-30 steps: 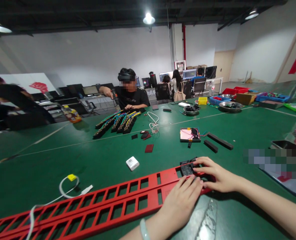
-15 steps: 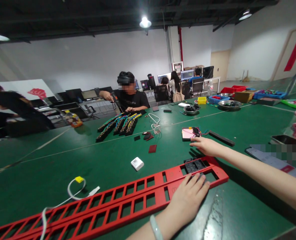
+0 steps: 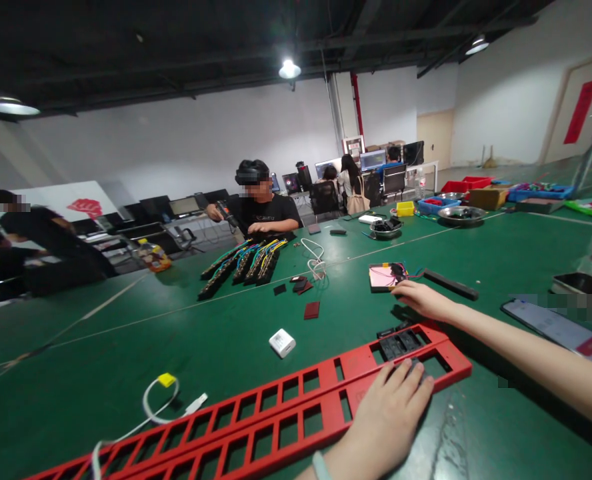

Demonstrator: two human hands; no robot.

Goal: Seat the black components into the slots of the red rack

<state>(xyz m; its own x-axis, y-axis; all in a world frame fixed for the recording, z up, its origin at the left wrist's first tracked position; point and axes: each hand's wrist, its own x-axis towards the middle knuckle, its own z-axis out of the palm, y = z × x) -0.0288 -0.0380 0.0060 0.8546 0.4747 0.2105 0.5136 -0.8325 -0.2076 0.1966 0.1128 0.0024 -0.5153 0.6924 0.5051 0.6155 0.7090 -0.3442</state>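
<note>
A long red slotted frame [image 3: 296, 407] lies across the green table [image 3: 216, 333] in front of me. My left hand [image 3: 391, 413] rests palm down on its right end, fingers stretched out, next to black inserts [image 3: 401, 343] seated in the end slots. My right hand [image 3: 421, 299] reaches forward past the frame, palm down with fingers curled together, just below a pink tray with coloured wires [image 3: 383, 277]. What lies under those fingers is hidden. A long black bar [image 3: 451, 285] lies just right of that hand.
A white adapter [image 3: 282, 343], a dark red piece [image 3: 312, 310] and a white cable with a yellow plug [image 3: 169, 381] lie on the table. Phones [image 3: 556, 327] sit at the right. A person opposite works on wire harnesses [image 3: 246, 260]. Metal bowls [image 3: 461, 215] stand farther back.
My right hand left the frame's end and reached forward to the spot beside the pink tray. My left hand stayed on the frame. The view tilted upward a little.
</note>
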